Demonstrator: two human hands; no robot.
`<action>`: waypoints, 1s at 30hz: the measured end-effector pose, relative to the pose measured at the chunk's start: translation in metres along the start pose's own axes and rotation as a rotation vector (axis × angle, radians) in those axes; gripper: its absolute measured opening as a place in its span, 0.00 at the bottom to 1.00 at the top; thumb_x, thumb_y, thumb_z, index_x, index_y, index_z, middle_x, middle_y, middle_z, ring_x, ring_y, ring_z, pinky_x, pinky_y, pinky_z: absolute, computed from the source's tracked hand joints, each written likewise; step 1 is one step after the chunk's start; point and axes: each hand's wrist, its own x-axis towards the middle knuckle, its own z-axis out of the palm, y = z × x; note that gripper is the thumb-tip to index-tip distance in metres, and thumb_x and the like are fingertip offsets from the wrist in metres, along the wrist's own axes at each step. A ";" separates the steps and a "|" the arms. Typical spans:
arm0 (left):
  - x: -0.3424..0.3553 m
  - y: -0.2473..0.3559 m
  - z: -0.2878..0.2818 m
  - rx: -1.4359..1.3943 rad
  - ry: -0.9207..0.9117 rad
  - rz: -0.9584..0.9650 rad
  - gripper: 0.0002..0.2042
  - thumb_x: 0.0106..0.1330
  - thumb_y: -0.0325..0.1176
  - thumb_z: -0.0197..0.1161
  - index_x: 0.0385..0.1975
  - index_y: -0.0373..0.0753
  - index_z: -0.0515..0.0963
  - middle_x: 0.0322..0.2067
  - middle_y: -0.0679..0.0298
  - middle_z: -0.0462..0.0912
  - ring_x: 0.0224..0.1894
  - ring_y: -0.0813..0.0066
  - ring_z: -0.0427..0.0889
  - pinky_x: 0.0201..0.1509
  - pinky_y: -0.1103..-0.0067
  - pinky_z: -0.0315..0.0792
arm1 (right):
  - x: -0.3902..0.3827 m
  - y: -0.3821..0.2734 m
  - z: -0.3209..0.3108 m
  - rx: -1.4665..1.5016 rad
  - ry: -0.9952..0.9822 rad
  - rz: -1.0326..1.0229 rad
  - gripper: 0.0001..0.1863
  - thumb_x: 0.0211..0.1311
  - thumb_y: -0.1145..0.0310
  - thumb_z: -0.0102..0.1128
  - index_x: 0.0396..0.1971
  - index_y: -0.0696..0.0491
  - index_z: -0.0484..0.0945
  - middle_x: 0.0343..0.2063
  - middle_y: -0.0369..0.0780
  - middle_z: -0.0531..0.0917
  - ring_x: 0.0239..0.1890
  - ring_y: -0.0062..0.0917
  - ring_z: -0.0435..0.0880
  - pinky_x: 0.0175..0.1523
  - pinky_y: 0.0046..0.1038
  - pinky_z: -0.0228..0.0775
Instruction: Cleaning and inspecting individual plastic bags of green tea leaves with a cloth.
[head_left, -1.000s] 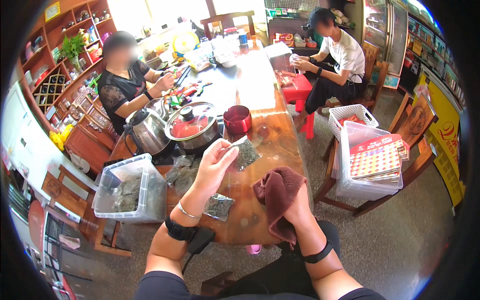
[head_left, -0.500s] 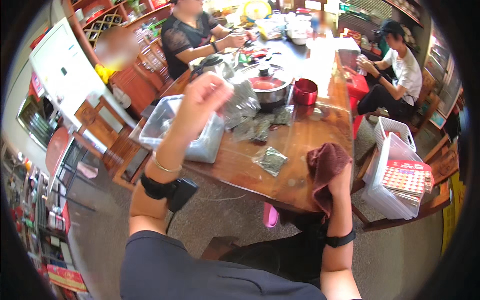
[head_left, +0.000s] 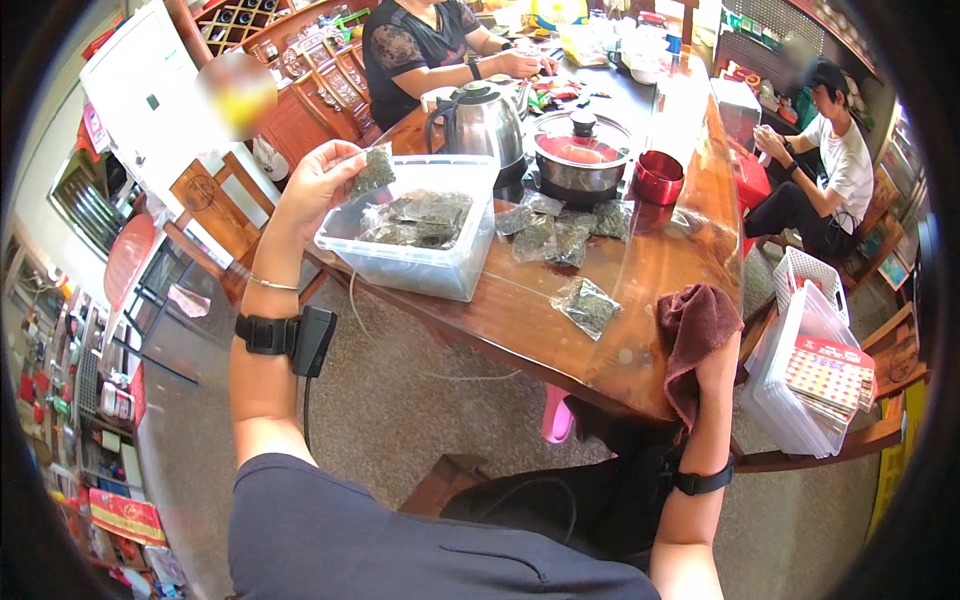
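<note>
Pinched in my left hand (head_left: 322, 172) is a small clear packet of dark dried material (head_left: 369, 172), raised beside the upper left corner of a clear plastic tub (head_left: 455, 275), which holds several similar packets (head_left: 420, 218). My right hand (head_left: 712, 365) grips a brown cloth (head_left: 690, 330) at the table's right edge; part of its fingers is hidden under the cloth. A single packet (head_left: 586, 306) lies left of the cloth, and several more (head_left: 568, 240) are grouped right of the tub, on the wooden table (head_left: 520, 330).
A kettle (head_left: 480, 135), lidded pot (head_left: 582, 160) and red cup (head_left: 657, 180) stand beyond the packets. Two co-workers sit farther off (head_left: 410, 70) (head_left: 830, 170). A chair at right holds a clear bin (head_left: 770, 400) near a white basket (head_left: 808, 275). A wooden chair (head_left: 205, 205) stands left.
My left hand has moved leftward from over the table to beside the tub, still holding a packet. My right hand stays on the cloth. The view has shifted, showing more of the left.
</note>
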 end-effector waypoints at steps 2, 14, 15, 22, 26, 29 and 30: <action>0.002 -0.006 0.001 0.100 0.009 -0.043 0.10 0.56 0.30 0.58 0.37 0.40 0.68 0.30 0.70 0.75 0.31 0.86 0.73 0.33 0.89 0.68 | 0.000 0.000 0.000 0.034 0.024 0.002 0.08 0.52 0.67 0.48 0.29 0.56 0.72 0.27 0.41 0.76 0.31 0.30 0.75 0.38 0.25 0.65; 0.008 -0.037 0.012 0.877 -0.360 -0.028 0.19 0.53 0.40 0.59 0.42 0.36 0.72 0.35 0.56 0.78 0.35 0.69 0.76 0.41 0.77 0.68 | -0.001 -0.002 -0.003 0.004 0.019 -0.011 0.09 0.53 0.66 0.48 0.30 0.55 0.73 0.29 0.42 0.76 0.34 0.30 0.75 0.39 0.26 0.64; 0.006 -0.029 0.016 0.884 -0.368 -0.027 0.19 0.53 0.40 0.59 0.42 0.36 0.72 0.35 0.56 0.78 0.35 0.69 0.76 0.41 0.77 0.68 | 0.000 -0.002 -0.002 -0.035 0.013 -0.035 0.10 0.53 0.66 0.48 0.30 0.55 0.73 0.30 0.42 0.76 0.35 0.32 0.75 0.40 0.26 0.64; -0.033 0.020 0.116 0.969 -0.139 0.466 0.11 0.53 0.32 0.58 0.34 0.33 0.74 0.29 0.57 0.78 0.28 0.70 0.79 0.32 0.79 0.72 | 0.000 0.004 -0.006 -0.041 -0.010 0.047 0.12 0.52 0.65 0.50 0.34 0.55 0.74 0.33 0.43 0.77 0.38 0.33 0.75 0.43 0.27 0.65; -0.051 0.002 0.193 0.920 -0.593 0.668 0.18 0.51 0.29 0.57 0.43 0.36 0.69 0.40 0.54 0.72 0.43 0.64 0.73 0.45 0.75 0.68 | -0.001 0.011 -0.007 0.052 0.004 0.104 0.14 0.51 0.64 0.53 0.37 0.56 0.74 0.35 0.43 0.77 0.39 0.32 0.76 0.43 0.27 0.65; -0.045 -0.049 0.219 1.100 -0.658 0.796 0.26 0.46 0.25 0.55 0.50 0.38 0.63 0.49 0.50 0.65 0.52 0.55 0.64 0.54 0.70 0.61 | 0.001 0.002 -0.005 0.045 0.002 0.059 0.14 0.51 0.64 0.53 0.36 0.56 0.74 0.35 0.44 0.77 0.39 0.35 0.76 0.44 0.27 0.65; -0.042 -0.055 0.225 1.081 -0.692 0.803 0.27 0.44 0.24 0.53 0.51 0.37 0.62 0.48 0.48 0.65 0.51 0.53 0.65 0.54 0.70 0.61 | 0.002 -0.002 -0.006 -0.024 -0.010 0.040 0.13 0.51 0.64 0.53 0.35 0.56 0.74 0.34 0.45 0.77 0.39 0.37 0.75 0.43 0.28 0.65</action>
